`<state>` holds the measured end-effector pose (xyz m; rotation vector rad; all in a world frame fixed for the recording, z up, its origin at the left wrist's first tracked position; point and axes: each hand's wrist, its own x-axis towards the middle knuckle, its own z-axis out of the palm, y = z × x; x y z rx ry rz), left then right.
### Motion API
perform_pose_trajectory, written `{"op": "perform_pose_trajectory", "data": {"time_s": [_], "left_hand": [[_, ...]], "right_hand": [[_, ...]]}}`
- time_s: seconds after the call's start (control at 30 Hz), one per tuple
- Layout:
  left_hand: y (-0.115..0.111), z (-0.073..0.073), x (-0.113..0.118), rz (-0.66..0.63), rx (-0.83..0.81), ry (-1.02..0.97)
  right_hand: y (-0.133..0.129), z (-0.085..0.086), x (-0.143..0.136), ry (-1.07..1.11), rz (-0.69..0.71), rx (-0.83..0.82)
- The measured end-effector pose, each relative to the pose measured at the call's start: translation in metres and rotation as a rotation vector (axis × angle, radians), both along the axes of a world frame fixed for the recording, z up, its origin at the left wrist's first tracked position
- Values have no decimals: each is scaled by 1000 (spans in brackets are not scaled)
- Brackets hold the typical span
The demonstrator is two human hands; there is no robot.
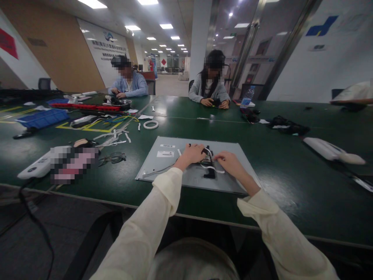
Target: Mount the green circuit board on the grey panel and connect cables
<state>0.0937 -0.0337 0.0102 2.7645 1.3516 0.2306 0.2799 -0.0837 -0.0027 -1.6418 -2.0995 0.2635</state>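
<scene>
In the head view, a flat grey metal panel (169, 184) with white labels lies on the table before me. Near its middle sits a black bracket-like part (210, 172), with a white ribbon strip (216, 169) looping over it. My left hand (192, 154) rests at the left of the black part, fingers curled down onto it; its fingertips are partly hidden. Just right of the part, my right hand (230, 161) has thumb and forefinger pinched together by the strip. What lies in that pinch is too small to make out. A thin grey cable (160, 170) runs left across the panel.
White strip scraps (115, 137), a tape roll (150, 124) and glasses (113, 157) lie to the left, near a white device (43, 163). A blue tray (43, 118) stands farther off. Black cables (288, 125) and another white device (326, 148) lie right. Two people sit opposite.
</scene>
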Motion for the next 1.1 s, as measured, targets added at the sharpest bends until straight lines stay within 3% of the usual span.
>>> {"op": "perform_pose_trajectory", "data": {"time_s": [0.37, 0.53, 0.77, 1.1], "left_hand": [[4, -3, -1, -15, -37, 34], [0, -6, -2, 7, 30, -4], [-5, 0, -7, -156, 25, -30], [-3, 1, -12, -179, -77, 25]], "right_hand": [[-4, 6, 5, -97, 28, -23], [-4, 6, 4, -75, 42, -10], [-7, 8, 2, -31, 7, 40], [-6, 6, 1, -79, 9, 72]]}}
